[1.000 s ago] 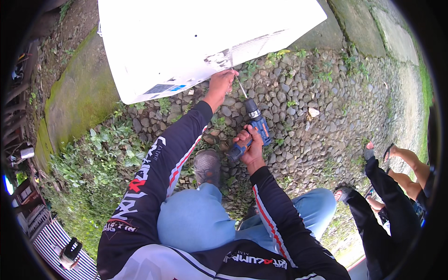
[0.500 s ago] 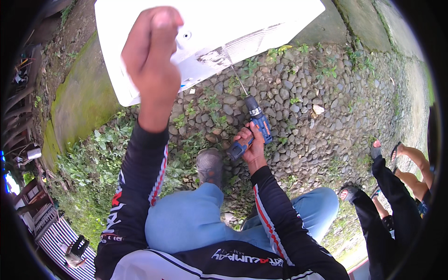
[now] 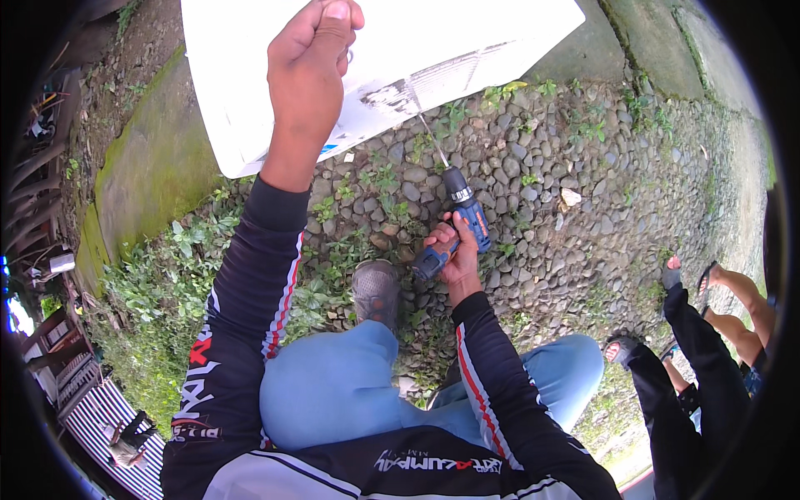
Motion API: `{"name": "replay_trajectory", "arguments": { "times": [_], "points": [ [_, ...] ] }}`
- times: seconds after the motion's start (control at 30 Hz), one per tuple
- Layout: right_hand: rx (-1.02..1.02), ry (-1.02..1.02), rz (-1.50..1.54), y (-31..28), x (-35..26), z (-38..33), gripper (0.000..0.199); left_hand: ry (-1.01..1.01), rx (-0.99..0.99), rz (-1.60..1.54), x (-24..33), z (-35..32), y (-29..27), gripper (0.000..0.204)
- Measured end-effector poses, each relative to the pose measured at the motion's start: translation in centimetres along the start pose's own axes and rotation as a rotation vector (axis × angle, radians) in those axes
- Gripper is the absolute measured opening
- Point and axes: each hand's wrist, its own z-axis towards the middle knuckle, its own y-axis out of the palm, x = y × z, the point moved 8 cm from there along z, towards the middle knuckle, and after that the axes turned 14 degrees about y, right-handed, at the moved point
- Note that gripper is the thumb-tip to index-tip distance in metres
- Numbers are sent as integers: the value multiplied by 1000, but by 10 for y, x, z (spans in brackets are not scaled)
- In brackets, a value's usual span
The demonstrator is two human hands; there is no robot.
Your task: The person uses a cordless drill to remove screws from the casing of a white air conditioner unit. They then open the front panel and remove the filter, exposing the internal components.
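Note:
My right hand (image 3: pixel 458 260) is wrapped round the grip of a blue and black cordless drill (image 3: pixel 472 218). A long thin bit (image 3: pixel 434 138) runs from its chuck up to the near edge of a white boxy casing (image 3: pixel 225 100); whether the tip touches it I cannot tell. The casing has a slatted grille and dark smudges along its near side. Raised over the casing's left part is my left hand (image 3: pixel 310 79), its fingers curled and thumb pressed against them. Whatever may be between those fingers is hidden.
Grey cobbles (image 3: pixel 533 158) and low green weeds (image 3: pixel 175 267) cover the ground. A mossy concrete slab (image 3: pixel 150 167) lies at the left. My grey shoe (image 3: pixel 376 292) stands below the drill. At the right, other people's legs (image 3: pixel 704 367) are close by.
My left hand has moved up and to the right over the casing, still closed. The drill stays in my right hand, nearly in place. The view has shifted slightly.

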Motion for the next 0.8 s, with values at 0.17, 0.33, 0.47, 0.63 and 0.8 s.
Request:
{"name": "replay_trajectory", "arguments": {
  "times": [0.17, 0.33, 0.47, 0.63, 0.8],
  "points": [
    [11, -31, -66, 2, -13, -3, 19, 11, -39, 50, 4, -2, 0, 29],
    [90, -73, -86, -6, -10, 0, 17, -21, -120, 279, 7, 11, 12, 26],
    [75, -87, -134, -10, -9, 4, 14, 493, -337, 640, 29, 34, 54, 18],
    [33, -92, -158, -11, 1, 10, 17, 637, -470, 915, 22, 29, 83, 8],
    [68, -119, -190, -11, 14, 15, 18, 732, -484, 881, 30, 27, 85, 26]
  ]
}}
